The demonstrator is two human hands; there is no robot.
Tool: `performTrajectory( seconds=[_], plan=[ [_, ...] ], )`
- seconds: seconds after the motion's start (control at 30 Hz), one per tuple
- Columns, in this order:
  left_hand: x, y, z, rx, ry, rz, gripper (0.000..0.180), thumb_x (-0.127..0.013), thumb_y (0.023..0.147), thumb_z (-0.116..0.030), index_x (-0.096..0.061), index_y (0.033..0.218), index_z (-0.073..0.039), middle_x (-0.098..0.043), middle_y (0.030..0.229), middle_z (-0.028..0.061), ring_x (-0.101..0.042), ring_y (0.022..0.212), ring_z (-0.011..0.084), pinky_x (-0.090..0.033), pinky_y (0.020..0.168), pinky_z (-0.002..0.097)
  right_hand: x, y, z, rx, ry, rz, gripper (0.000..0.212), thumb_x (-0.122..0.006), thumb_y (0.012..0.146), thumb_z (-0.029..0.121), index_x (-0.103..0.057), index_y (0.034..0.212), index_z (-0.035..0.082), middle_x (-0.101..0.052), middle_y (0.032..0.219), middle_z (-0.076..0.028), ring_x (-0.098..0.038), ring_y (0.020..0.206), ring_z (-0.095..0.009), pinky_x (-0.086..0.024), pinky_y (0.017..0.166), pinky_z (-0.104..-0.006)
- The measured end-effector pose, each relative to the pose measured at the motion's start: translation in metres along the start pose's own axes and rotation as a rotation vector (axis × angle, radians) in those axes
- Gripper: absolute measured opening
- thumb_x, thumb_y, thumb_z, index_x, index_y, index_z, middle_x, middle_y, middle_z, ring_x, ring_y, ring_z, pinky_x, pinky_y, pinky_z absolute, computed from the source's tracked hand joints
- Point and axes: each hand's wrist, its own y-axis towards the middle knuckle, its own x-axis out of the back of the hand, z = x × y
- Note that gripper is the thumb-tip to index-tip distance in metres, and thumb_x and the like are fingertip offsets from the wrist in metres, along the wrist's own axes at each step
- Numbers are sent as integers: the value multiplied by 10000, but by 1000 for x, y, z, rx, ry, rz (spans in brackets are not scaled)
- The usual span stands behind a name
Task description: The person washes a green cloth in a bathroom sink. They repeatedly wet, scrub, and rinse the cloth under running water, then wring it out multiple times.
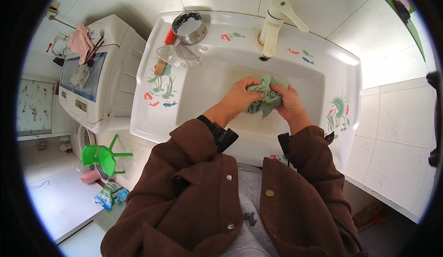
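Observation:
Both my hands hold a bunched green cloth (266, 101) over the basin of a white sink (198, 100) decorated with fish and plants. My left hand (239, 97) grips the cloth from its left side, fingers curled into the folds. From the right, my right hand (290, 101) is closed on the same cloth, thumb on top. The cloth is crumpled, and a loose end hangs below my fingers. Behind it stands a cream single-lever faucet (272, 31); no water shows coming from its spout.
On the sink's back left corner sits a metal pot (189, 28), beside a red-bristled brush (170, 37) and a silvery mesh piece (180, 56). Further left are a white washing machine (104, 81), a pink cloth (81, 42) on it, and a green plastic chair (106, 158).

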Motion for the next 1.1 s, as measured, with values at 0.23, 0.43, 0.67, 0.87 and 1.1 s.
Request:
performTrajectory(
  seconds=[0.23, 0.43, 0.67, 0.87, 1.1],
  plan=[
    [-1, -5, 13, 30, -162, -99, 529, -594, 761, -62, -434, 1265, -69, -483, 1208, 90, -491, 1078, 185, -436, 879, 364, -8, 4, 11, 219, 307, -68, 475, -406, 663, -117, -465, 1109, 36, -546, 1030, -127, -554, 963, -293, -483, 847, -468],
    [14, -7, 11, 262, -936, 210, 513, -573, 850, -301, -399, 1294, -110, -447, 1281, 106, -472, 1141, 258, -407, 941, 494, -5, -2, 16, 219, 312, 124, 404, -408, 668, -71, -517, 1044, 29, -552, 1026, -103, -557, 924, -271, -475, 846, -402],
    [-3, 1, 9, 85, -571, -227, 418, -498, 910, -392, -458, 1189, -84, -537, 1132, 68, -579, 965, 211, -497, 805, 366, -53, -23, -16, 717, -697, 3, 152, -569, 774, 129, -554, 876, 18, -575, 885, -112, -550, 838, -285, -453, 761, -379],
    [-21, 3, 23, 97, -534, -266, 369, -437, 936, -353, -484, 1117, -34, -565, 1022, 74, -579, 886, 190, -504, 718, 316, -66, -5, -40, 723, -1022, -394, 250, -584, 825, 239, -516, 814, -1, -576, 807, -211, -540, 736, -408, -449, 671, -432],
    [-16, 6, 33, 12, -492, -203, 292, -435, 925, -304, -481, 1036, -38, -554, 896, 88, -560, 800, 188, -491, 657, 347, -69, -23, -38, 534, -883, -314, 269, -522, 878, 278, -536, 866, 10, -597, 829, -229, -567, 791, -419, -448, 687, -454]
  ],
)
